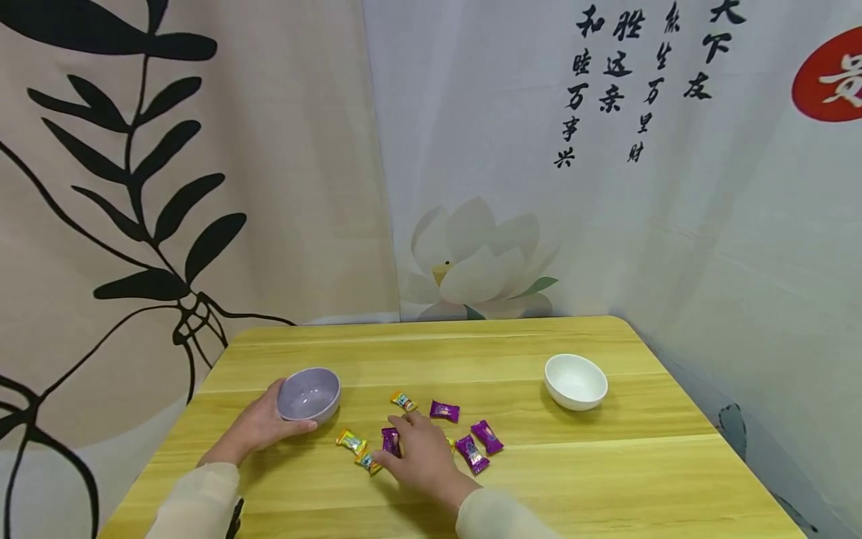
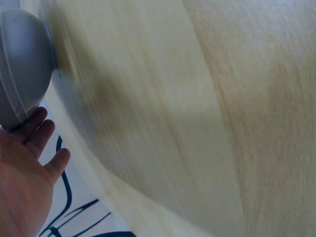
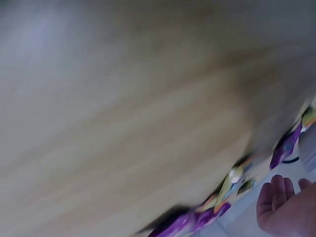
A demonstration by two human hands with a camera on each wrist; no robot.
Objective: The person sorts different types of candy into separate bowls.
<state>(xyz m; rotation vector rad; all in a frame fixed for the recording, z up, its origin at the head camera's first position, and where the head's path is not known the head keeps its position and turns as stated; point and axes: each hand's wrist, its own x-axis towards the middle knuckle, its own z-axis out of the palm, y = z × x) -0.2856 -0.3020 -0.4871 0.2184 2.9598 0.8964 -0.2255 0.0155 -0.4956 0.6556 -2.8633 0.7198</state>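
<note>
My left hand [image 1: 261, 425] grips a light purple bowl [image 1: 308, 397] from its left side, thumb along the near side. In the left wrist view the bowl [image 2: 22, 64] tilts above the table with my fingers [image 2: 39, 136] against its lower wall. Over the scattered wrapped candies hovers my right hand [image 1: 424, 455], fingers loosely bent, thumb near a purple candy [image 1: 390, 442] and a yellow candy [image 1: 367, 462]. It partly covers another yellow candy. The right wrist view, blurred, has my right hand [image 3: 286, 207] beside purple candies [image 3: 192, 223], with none seen in its grasp.
A white bowl [image 1: 575, 382] stands on the right of the wooden table [image 1: 640, 479]. More purple candies [image 1: 487, 436] lie right of my right hand, with yellow ones [image 1: 352, 442] to its left and beyond it. Printed curtains [image 1: 303, 150] hang behind the table.
</note>
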